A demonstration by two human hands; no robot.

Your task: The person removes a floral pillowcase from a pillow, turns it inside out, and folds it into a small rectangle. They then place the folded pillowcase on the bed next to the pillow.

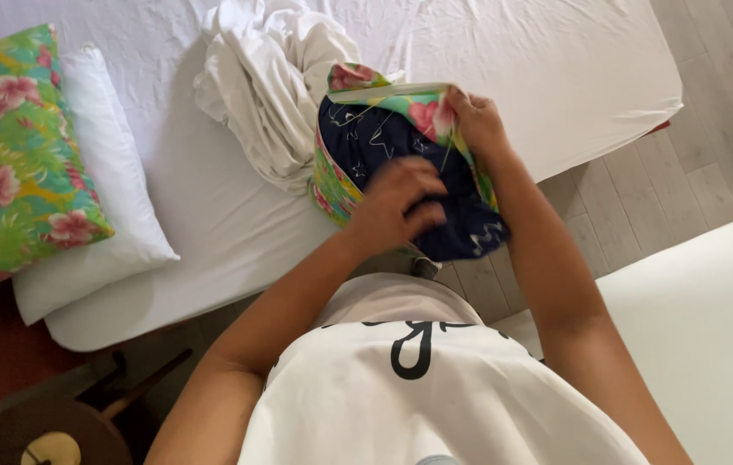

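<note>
The step in hand appears to be casing a pillow. The left hand [396,202] presses the dark blue pillow [401,172] into the floral pillowcase [409,108], fingers curled on the fabric. The right hand [474,120] grips the case's open edge, held above the bed [556,69]. The next move likely calls for pushing deeper while keeping the mouth wide. Crumpled white sheets [263,77] crowd the left; open mattress lies to the right.

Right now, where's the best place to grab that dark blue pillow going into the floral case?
Probably the exposed lower corner of the dark blue pillow, from the person's side. It hangs free of the floral pillowcase, while the left hand and right hand occupy its middle and the case's rim.
</note>
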